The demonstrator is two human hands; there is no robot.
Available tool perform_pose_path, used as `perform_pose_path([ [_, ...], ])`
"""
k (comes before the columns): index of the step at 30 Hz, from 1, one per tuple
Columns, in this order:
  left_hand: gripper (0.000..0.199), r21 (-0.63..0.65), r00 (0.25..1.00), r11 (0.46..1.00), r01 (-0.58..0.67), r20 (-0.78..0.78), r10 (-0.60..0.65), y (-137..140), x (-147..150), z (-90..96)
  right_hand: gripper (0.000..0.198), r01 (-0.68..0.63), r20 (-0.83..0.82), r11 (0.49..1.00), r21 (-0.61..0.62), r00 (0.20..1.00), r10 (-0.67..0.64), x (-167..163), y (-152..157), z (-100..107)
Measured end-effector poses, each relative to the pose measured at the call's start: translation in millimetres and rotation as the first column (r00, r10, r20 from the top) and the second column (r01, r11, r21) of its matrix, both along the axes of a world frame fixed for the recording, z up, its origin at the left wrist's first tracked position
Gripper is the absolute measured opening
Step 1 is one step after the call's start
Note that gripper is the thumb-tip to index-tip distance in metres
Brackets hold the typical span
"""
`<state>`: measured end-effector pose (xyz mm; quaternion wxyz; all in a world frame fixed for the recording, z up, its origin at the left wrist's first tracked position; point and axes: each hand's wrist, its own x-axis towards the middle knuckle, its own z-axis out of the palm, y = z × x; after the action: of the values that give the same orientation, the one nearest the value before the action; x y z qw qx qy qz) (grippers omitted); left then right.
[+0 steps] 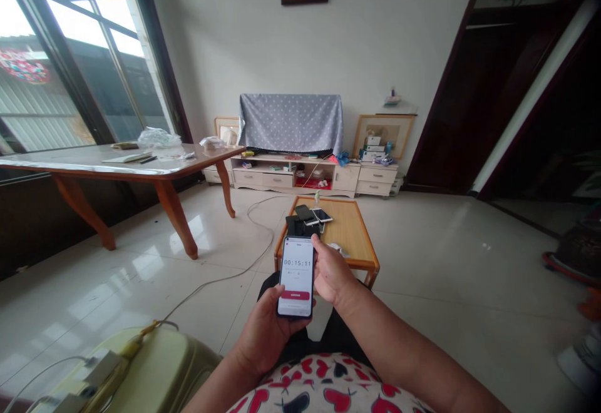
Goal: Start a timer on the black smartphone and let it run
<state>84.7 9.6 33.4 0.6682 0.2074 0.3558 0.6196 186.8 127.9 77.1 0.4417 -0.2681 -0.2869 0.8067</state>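
I hold a smartphone (296,275) upright in front of me; its white screen shows a timer reading 00:15:11 and a red button. My left hand (265,331) cups its lower end from below. My right hand (332,272) grips its right edge, fingers reaching to the top corner. Both forearms rise from the bottom of the view, over a white top with red hearts (328,388).
A small wooden table (352,231) stands just ahead with several phones (312,216) on it. A long wooden table (117,166) is at left by the window. A TV stand (300,175) with a cloth-covered screen lines the far wall. A cable (225,275) crosses the tiled floor. A yellow-green case (150,369) sits at lower left.
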Motion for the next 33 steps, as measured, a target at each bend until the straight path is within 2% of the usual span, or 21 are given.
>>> perform_pose_path([
  [2,0.041,0.009,1.000,1.000,-0.006,-0.025,0.006,-0.5,0.7,-0.9,0.027,0.011,0.003,1.000,0.010,1.000,-0.011,0.7,1.1,-1.6],
  [9,0.057,0.049,0.993,0.998,-0.042,-0.111,0.047,0.1,5.3,-1.0,0.029,0.025,-0.017,0.999,0.022,1.000,-0.025,2.1,-0.5,-1.1],
  [18,0.053,0.081,0.987,0.995,-0.062,-0.140,0.073,0.1,8.0,-2.5,0.030,0.034,-0.002,0.999,-0.025,0.999,-0.035,1.0,-3.8,0.4],
  [24,0.050,0.115,0.984,0.991,-0.071,-0.157,0.089,-0.4,8.7,-6.1,0.038,0.007,0.000,0.999,-0.053,1.000,-0.007,1.1,-6.2,5.6],
  [33,0.053,0.109,0.984,0.990,-0.093,-0.143,0.108,-2.1,8.2,-3.8,0.039,-0.006,0.017,0.997,-0.082,1.000,0.007,1.1,-9.3,8.4],
])
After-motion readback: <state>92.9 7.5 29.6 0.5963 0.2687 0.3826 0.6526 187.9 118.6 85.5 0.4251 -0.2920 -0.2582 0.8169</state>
